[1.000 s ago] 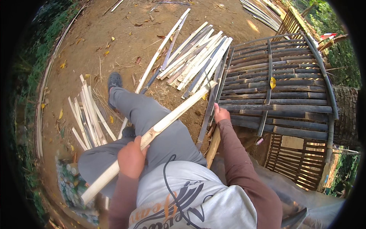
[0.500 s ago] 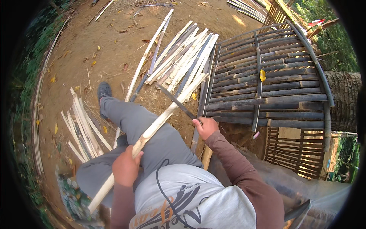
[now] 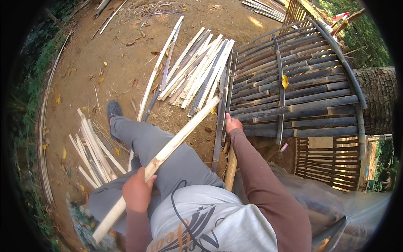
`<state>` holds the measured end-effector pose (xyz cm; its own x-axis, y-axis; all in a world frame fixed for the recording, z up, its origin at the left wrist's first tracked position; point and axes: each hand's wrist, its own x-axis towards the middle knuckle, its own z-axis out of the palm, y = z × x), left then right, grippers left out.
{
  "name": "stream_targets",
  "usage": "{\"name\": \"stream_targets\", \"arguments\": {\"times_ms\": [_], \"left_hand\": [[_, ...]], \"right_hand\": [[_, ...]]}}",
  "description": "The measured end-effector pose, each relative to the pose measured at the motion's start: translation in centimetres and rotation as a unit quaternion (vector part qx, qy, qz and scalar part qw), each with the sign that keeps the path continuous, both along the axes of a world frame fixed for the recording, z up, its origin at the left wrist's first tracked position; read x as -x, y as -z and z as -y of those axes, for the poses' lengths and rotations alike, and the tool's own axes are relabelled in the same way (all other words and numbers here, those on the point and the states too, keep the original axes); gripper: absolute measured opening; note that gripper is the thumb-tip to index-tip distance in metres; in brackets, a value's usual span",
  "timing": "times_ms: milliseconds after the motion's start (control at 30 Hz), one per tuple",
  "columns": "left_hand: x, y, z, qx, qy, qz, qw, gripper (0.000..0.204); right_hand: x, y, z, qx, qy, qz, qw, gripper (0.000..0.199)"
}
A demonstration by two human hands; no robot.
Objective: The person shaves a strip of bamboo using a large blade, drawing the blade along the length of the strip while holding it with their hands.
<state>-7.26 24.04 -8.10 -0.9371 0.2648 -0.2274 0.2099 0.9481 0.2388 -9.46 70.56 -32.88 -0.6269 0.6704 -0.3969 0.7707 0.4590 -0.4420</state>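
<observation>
Head view, looking down over my lap: my left hand (image 3: 136, 194) is closed in a full fist around a long pale split bamboo pole (image 3: 168, 152), gripping it low down, just past a node. My left forearm comes up from the lower edge in a dark red sleeve, wrist roughly straight, knuckles turned up toward the camera. The pole runs on a slant across my grey trousered thigh (image 3: 168, 164); its near end sticks out below my fist toward the lower left, and its far end points up and right, ending near the edge of the dark slatted bamboo panel (image 3: 302, 92).

My right arm is stretched forward, elbow nearly straight, the sleeve running from the lower right to the wrist. My right hand (image 3: 232, 124) lies at the near left edge of that dark panel, fingers bent against a thin dark bamboo strip (image 3: 218, 134) that stands along the edge; whether the fingers are curled right round it or just pressed on it I cannot tell. The pole's far tip lies just beside this hand, apart from it.

Beyond my knee a loose heap of pale split bamboo slats (image 3: 197, 71) lies on the brown dirt ground (image 3: 105, 50). A smaller bundle of pale short strips (image 3: 94, 153) lies to the left of my leg, near my dark shoe (image 3: 113, 110).
</observation>
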Motion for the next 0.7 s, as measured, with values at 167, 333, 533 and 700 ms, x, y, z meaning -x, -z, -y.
{"name": "stream_targets", "arguments": {"times_ms": [167,333,533,700], "left_hand": [[0.1,-0.4,0.3,-0.029,-0.013,0.032,0.999,0.039],[-1.3,-1.0,2.0,-0.028,-0.048,-0.008,0.998,0.037],[-1.7,-0.8,3.9,0.031,-0.049,-0.010,0.998,0.037],[-1.6,-2.3,6.1,0.057,-0.010,-0.022,0.998,0.039]], "right_hand": [[-0.1,4.6,-5.5,0.095,0.158,-0.079,0.980,0.089],[-1.3,-0.5,0.8,0.277,0.169,-0.189,0.927,0.080],[-4.9,-8.2,7.2,-0.003,-0.194,-0.119,0.974,0.066],[-3.0,-3.5,4.5,-0.010,-0.135,-0.049,0.990,0.072]]}}
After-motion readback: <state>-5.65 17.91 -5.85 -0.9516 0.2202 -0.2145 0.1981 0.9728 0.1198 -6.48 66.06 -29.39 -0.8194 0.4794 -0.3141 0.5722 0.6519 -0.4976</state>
